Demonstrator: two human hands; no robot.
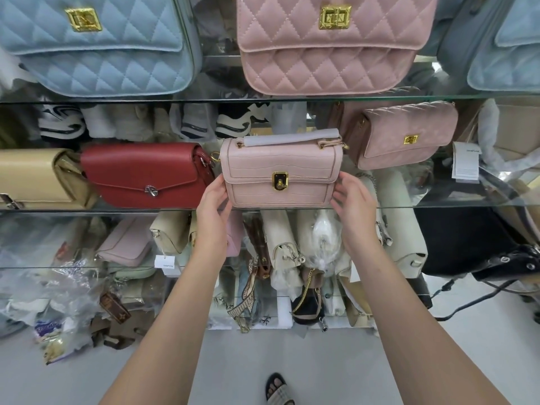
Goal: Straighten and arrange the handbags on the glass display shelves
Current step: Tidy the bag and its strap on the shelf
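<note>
A small pale pink croc-textured handbag (pixel 280 171) with a gold clasp and a wrapped handle stands upright on the middle glass shelf (pixel 87 210). My left hand (pixel 211 207) holds its lower left side and my right hand (pixel 355 204) holds its lower right side. To its left sits a red flap bag (pixel 143 173), then a beige bag (pixel 35 178). To its right a quilted pink bag (pixel 406 135) leans tilted toward the back. On the upper shelf stand a light blue quilted bag (pixel 99 45) and a large pink quilted bag (pixel 327 45).
Another light blue bag (pixel 502 45) is at the top right. A white tag (pixel 466 165) hangs at the right. Lower shelves hold cream bags (pixel 400 223), a black bag (pixel 467 241) and wrapped bags. Plastic packaging (pixel 58 302) lies on the floor at the left.
</note>
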